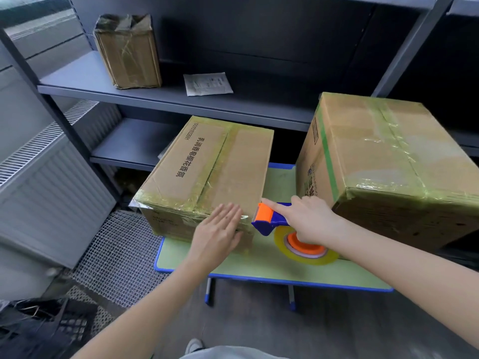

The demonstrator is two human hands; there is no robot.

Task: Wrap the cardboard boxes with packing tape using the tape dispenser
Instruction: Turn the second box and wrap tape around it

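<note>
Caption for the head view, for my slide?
Left hand flat on the printed cardboard box; right hand holds the tape dispenser at its near right corner.

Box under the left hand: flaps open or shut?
Shut. The cardboard box flaps lie flat, with yellowish tape over the centre seam.

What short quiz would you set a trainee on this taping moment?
1. True or false: the left hand lies flat, fingers straight, on the near edge of the printed box.
2. What does the right hand grip? A) the tape dispenser B) scissors C) a marker
3. Fill in: ___ cardboard boxes are in view.

Key: 1 true. 2 A. 3 three: the printed box, the larger box to its right and the small box on the shelf.
</note>
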